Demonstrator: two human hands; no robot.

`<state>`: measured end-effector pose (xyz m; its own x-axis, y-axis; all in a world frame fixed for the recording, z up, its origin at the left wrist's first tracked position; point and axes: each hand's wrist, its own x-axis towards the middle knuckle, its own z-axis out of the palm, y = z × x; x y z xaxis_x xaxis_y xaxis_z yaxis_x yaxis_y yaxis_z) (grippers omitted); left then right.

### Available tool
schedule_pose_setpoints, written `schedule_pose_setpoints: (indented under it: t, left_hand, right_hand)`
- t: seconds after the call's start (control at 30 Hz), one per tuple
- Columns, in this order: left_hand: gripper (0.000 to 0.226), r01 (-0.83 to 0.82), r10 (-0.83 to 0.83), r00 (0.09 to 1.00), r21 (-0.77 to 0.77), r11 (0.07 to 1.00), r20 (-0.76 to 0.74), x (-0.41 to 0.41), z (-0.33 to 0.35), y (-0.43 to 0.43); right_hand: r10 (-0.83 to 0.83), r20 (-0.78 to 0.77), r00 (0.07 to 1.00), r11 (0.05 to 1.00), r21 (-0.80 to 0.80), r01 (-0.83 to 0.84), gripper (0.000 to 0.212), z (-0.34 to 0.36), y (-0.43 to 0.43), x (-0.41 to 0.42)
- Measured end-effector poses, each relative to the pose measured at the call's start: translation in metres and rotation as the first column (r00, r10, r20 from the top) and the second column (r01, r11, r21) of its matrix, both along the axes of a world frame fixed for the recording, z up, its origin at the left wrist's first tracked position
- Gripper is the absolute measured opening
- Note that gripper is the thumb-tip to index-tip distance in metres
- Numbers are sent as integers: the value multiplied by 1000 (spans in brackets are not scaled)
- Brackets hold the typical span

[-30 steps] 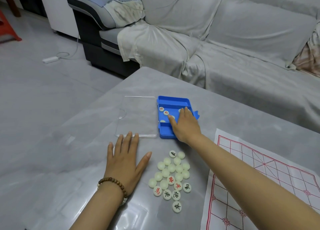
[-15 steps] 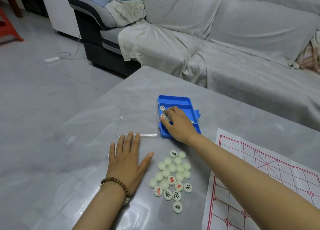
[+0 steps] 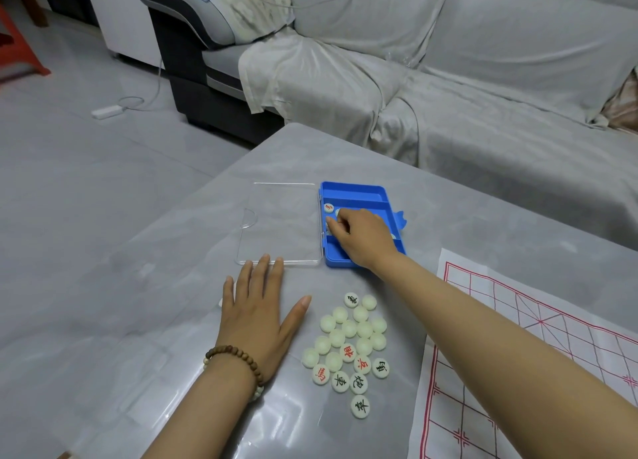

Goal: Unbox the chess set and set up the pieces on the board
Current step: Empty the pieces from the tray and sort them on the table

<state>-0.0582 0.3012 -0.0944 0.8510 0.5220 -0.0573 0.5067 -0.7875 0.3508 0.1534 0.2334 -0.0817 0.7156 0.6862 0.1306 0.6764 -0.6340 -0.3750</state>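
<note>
right hand (image 3: 366, 237): in blue box (image 3: 352, 191), fingers curled, grip on boxed pieces (image 3: 329, 207) not discernible. left hand (image 3: 257, 317): flat on table (image 3: 165, 306), fingers straight; loose pieces (image 3: 348, 344) beside its thumb, clear lid (image 3: 283, 223) at fingertips.

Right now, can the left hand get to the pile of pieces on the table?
Probably yes. The left hand lies flat on the table right beside the pile of pieces, thumb towards it, nothing between them. The right forearm passes the pile's other side.
</note>
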Motion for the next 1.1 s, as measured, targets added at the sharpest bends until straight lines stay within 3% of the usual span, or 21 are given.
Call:
schedule_pose_setpoints:
  t: [0.23, 0.3, 0.4, 0.77, 0.97, 1.1]
  left_hand:
    - [115, 7, -7, 1000, -10, 1000, 6, -1, -1, 2]
    - [116, 7, -7, 1000, -13, 1000, 7, -1, -1, 2]
    - [116, 9, -9, 1000, -13, 1000, 4, -2, 0, 2]
    - [117, 0, 0, 1000, -15, 1000, -9, -1, 2, -1]
    - [96, 7, -6, 1000, -22, 1000, 9, -1, 4, 2]
    - [89, 26, -25, 1000, -45, 999, 7, -5, 5, 6]
  right_hand:
    - [-52, -45, 998, 996, 72, 56, 36, -1, 1, 4]
    - [-79, 28, 997, 992, 99, 76, 29, -1, -2, 5]
    - [-94, 138, 986, 996, 17, 93, 35, -1, -9, 8]
    - [-4, -11, 1000, 994, -111, 2, 48, 6, -9, 9]
    - [-29, -43, 999, 999, -20, 28, 55, 5, -13, 11]
    - [1, -4, 1000, 990, 138, 0, 53, 22, -14, -9]
